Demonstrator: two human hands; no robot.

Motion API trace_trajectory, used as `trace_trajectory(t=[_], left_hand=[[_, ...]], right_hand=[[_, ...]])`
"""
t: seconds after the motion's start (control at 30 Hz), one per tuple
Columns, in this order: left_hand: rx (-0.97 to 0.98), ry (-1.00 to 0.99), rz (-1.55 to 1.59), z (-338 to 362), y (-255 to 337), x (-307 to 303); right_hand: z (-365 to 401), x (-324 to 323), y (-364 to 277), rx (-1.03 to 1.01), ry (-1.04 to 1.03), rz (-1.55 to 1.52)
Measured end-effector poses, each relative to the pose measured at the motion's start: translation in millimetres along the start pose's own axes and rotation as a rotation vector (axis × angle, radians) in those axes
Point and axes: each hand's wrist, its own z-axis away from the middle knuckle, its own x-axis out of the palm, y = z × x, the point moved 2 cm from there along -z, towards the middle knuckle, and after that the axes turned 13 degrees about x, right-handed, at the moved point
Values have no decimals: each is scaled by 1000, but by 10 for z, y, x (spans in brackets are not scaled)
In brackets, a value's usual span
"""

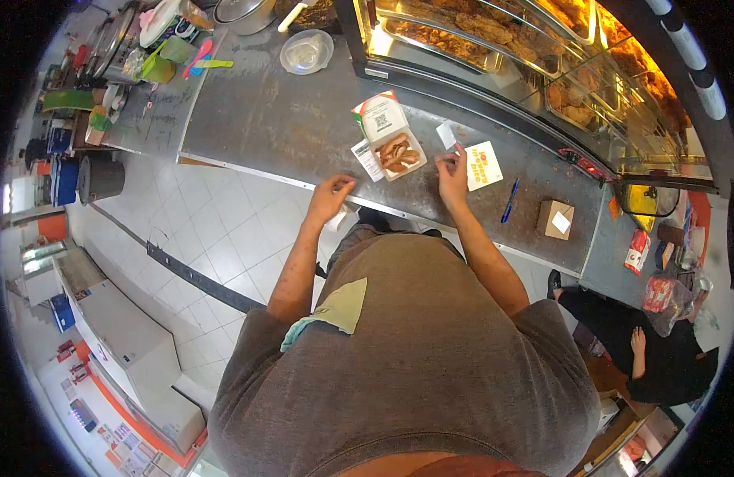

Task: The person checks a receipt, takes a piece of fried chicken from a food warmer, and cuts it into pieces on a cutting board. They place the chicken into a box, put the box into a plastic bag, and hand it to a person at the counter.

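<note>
Brown shirt [414,326], left grip [328,200] perhaps closed, right grip [453,176] parted near food box [399,156]

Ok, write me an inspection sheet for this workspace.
Surface: grey counter, scuffed and marked.
Job's things: open box, lid up, holding brown food pieces; printed slip beside it.
Clutter: small white paper, yellow-lettered card, blue pen, brown box with white label.
Left hand: by the counter's front edge; grip unclear.
Right hand: between open box and lettered card, thumb and forefinger apart.
Cables: nothing seen.
Surroundings: lit food cabinet behind; another person at right.
</note>
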Motion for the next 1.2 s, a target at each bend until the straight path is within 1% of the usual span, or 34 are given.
trace_trajectory(t=[0.07, 0.1, 0.17, 0.2, 0.23, 0.27, 0.3, 0.33, 0.37, 0.4, 0.43, 0.5, 0.53, 0.57, 0.63, 0.67, 0.7, 0.73, 0.77, 0.8, 0.83, 0.87, 0.9, 0.93, 0.97, 1.0, 1.03, 1.1, 1.13, 1.17, 1.2], left_hand=[[38, -43, 17, 10, 66, 59], [33, -41, 20, 133, 138, 217], [61, 36, -29, 292, 200, 317], [165, 51, -183, 342, -3, 426], [22, 24, -206, 479, 6, 484], [15, 82, -277, 562, -312, 630], [-270, 3, -300, 730, -192, 604], [-432, -5, -270, 898, -358, 648], [-598, -4, -126, 1074, -1086, 849], [-699, -253, 148, 1238, -1338, 849], [-684, -231, 148, 1304, -1192, 759], [-681, -11, 712, 1462, -586, 535], [-538, 268, 773, 1396, -436, 443], [-400, 543, 819, 1330, -285, 359], [-46, 802, 633, 1149, 480, 122], [78, 760, 391, 1080, 788, -26], [204, 703, 150, 1041, 1046, -130], [201, 686, 156, 1041, 1213, -189], [168, 520, 325, 1015, 1344, -210], [140, 352, 487, 977, 1426, -168], [148, 336, 491, 946, 1488, -84], [178, 255, 477, 913, 1571, 33], [212, 176, 463, 870, 1651, 148], [257, 147, 429, 807, 1640, 290], [267, 145, 426, 752, 1625, 399], [281, 142, 462, 723, 1668, 496], [290, 137, 496, 717, 1698, 571], [306, 122, 482, 692, 1852, 594], [374, 148, 406, 723, 2063, 557], [443, 176, 329, 734, 2177, 517], [539, 169, 283, 645, 1990, 541]], right_hand=[[19, -47, -84, -50, 158, -12], [124, -200, -93, -48, 154, -9], [214, -272, -161, 27, 38, -90], [231, -308, -199, 82, 32, -92], [294, -362, -293, 59, 16, -96], [364, -419, -423, 142, -49, -164], [458, -456, -476, 238, -117, -228], [507, -487, -487, 221, -136, -229], [521, -505, -500, 241, -186, -254], [522, -532, -515, 261, -232, -277], [556, -553, -554, 238, -246, -279], [657, -576, -673, 215, -340, -285], [678, -595, -726, 240, -416, -277], [724, -604, -730, 256, -420, -274], [758, -596, -777, -16, -377, -338], [720, -634, -734, -23, -256, -347], [664, -688, -720, -12, -246, -346], [588, -832, -733, -146, -1, -54], [528, -981, -759, -277, 244, 245], [441, -1081, -733, -276, 262, 249], [357, -1145, -669, -282, 283, 441], [320, -1187, -579, -281, 301, 631], [314, -1184, -503, -277, 318, 628], [280, -1114, -433, -182, 294, 745], [229, -1058, -371, -83, 263, 858], [175, -1046, -334, -55, 206, 811], [146, -1084, -288, -50, 206, 805], [86, -1166, -237, -147, 155, 767], [148, -1224, -281, -150, 148, 763], [239, -1319, -324, -141, 160, 824], [316, -1381, -414, -136, 177, 885]])
